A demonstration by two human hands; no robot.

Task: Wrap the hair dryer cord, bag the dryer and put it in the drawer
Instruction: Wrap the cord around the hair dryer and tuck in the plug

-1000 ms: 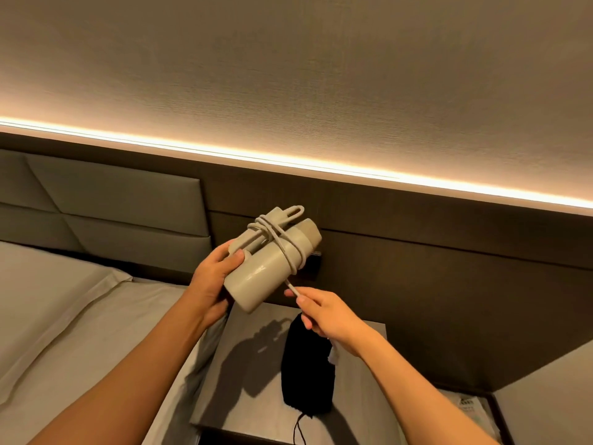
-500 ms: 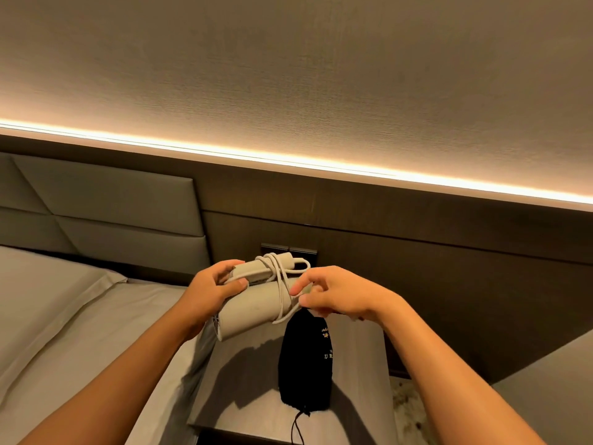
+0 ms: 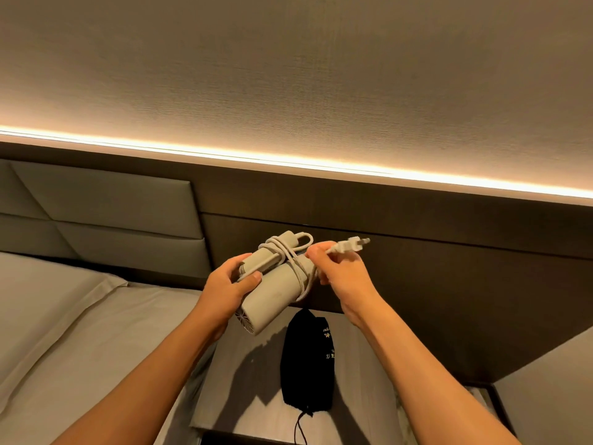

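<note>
A folded beige hair dryer [image 3: 272,295] is held in the air above the nightstand, its cord [image 3: 296,268] looped several times around barrel and handle. My left hand [image 3: 229,289] grips the folded handle and the barrel's rear end. My right hand [image 3: 341,274] pinches the cord just behind the plug [image 3: 349,246], which sticks out to the right. Below the dryer a black drawstring bag [image 3: 306,361] lies flat on the nightstand [image 3: 365,399]. No drawer shows in the view.
A bed with grey sheets [image 3: 80,316] and a padded headboard [image 3: 102,213] fills the left. A dark wood wall panel [image 3: 449,284] runs behind the nightstand, lit by a light strip [image 3: 288,162]. A grey surface [image 3: 552,390] sits at the right edge.
The dryer has risen from low over the nightstand. My right hand came off the barrel's wrapped cord and now holds the plug end up and out to the right.
</note>
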